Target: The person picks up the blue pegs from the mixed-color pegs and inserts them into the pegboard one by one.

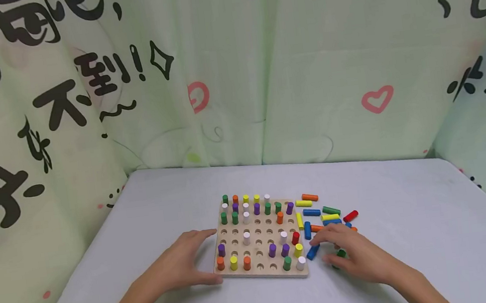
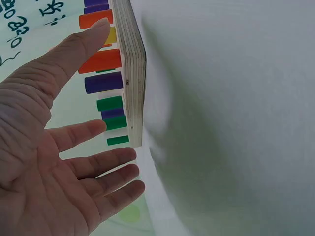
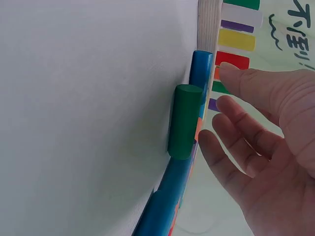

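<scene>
A square wooden pegboard [image 1: 267, 274] lies on the table with pegs of several colours standing in some of its holes. My left hand [image 1: 175, 266] is at the board's left side, thumb and fingers spread; whether it touches the edge I cannot tell. Right of the board, my right hand [image 1: 358, 256] hovers over loose pegs with loosely bent fingers and nothing between them. Under that hand lies a green peg [image 3: 185, 123], seen whole in the right wrist view. A blue peg [image 3: 201, 71] lies between it and the board. The right hand partly covers other loose pegs.
Loose blue, yellow, orange, red and green pegs are scattered along the board's right side, including a red peg [image 1: 350, 216] farther out. The white table [image 1: 176, 200] is bordered by a printed curtain [image 1: 318, 61] at the back and both sides.
</scene>
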`<state>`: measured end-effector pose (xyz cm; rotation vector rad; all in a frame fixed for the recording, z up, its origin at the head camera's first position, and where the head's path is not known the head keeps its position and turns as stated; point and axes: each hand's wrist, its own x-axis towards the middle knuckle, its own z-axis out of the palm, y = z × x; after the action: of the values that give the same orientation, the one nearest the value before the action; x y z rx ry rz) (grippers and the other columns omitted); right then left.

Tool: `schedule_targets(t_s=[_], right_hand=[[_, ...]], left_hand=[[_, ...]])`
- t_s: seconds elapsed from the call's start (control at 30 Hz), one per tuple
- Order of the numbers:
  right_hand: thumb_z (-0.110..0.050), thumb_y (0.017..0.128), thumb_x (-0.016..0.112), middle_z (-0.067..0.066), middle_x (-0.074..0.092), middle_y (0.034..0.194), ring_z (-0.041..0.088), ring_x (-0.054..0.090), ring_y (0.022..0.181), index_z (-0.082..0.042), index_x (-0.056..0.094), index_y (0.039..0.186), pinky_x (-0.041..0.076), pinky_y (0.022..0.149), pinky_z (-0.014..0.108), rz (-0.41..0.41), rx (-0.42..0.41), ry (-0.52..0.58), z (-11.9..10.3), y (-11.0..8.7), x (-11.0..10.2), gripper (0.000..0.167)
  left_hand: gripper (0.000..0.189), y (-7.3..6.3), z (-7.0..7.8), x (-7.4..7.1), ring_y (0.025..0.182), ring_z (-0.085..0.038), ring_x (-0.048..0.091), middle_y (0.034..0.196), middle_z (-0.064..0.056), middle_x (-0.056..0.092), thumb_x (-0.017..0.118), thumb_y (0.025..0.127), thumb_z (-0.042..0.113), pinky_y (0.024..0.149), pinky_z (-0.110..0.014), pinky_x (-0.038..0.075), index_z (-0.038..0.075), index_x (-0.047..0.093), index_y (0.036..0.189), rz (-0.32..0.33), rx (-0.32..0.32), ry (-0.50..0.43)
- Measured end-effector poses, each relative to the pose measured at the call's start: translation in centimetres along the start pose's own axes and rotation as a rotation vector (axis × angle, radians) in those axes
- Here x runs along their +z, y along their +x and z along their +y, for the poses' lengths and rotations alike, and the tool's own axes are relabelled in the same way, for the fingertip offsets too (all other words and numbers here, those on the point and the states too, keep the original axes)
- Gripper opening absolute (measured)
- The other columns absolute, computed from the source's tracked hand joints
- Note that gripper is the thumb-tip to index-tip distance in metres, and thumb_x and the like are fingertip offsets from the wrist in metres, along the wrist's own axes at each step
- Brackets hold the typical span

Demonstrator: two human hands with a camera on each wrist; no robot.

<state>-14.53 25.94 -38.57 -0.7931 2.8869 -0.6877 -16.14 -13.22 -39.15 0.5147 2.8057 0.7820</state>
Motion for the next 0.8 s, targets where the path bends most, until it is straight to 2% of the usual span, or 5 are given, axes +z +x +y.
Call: schedule_targets(t_s=[0.23, 0.47, 0.8], right_hand=[[-0.012, 0.093, 0.074, -0.011, 0.064, 0.121, 0.021, 0.055, 0.119, -0.026, 0.07, 0.117, 0.053, 0.1, 0.048, -0.03, -0.025, 0.003, 0.5, 1.0, 0.3, 0.028], [-0.013, 0.096, 0.072, -0.016, 0.063, 0.114, 0.017, 0.055, 0.112, -0.028, 0.071, 0.112, 0.053, 0.097, 0.042, -0.079, -0.049, 0.029, 0.7, 1.7, 0.4, 0.022], [-0.015, 0.097, 0.071, -0.016, 0.064, 0.112, 0.014, 0.054, 0.109, -0.025, 0.07, 0.11, 0.052, 0.095, 0.036, -0.129, -0.05, 0.04, 1.2, 2.0, 0.6, 0.017]], left_hand=[[0.096, 0.9, -0.2, 0.3, 0.14, -0.037, 0.047, 0.146, -0.015, 0.056, 0.095, 0.065, 0.049, 0.11, -0.06, 0.044, 0.016, 0.055, 0.145, -0.046, -0.02, -0.002], [0.086, 1.1, 0.0, 0.1, 0.135, -0.035, 0.051, 0.141, -0.013, 0.059, 0.096, 0.066, 0.045, 0.108, -0.058, 0.046, 0.015, 0.06, 0.138, -0.058, -0.007, 0.024], [0.083, 1.5, -0.1, 0.0, 0.135, -0.037, 0.051, 0.139, -0.013, 0.06, 0.096, 0.066, 0.044, 0.106, -0.061, 0.046, 0.016, 0.061, 0.136, -0.074, -0.001, 0.027]])
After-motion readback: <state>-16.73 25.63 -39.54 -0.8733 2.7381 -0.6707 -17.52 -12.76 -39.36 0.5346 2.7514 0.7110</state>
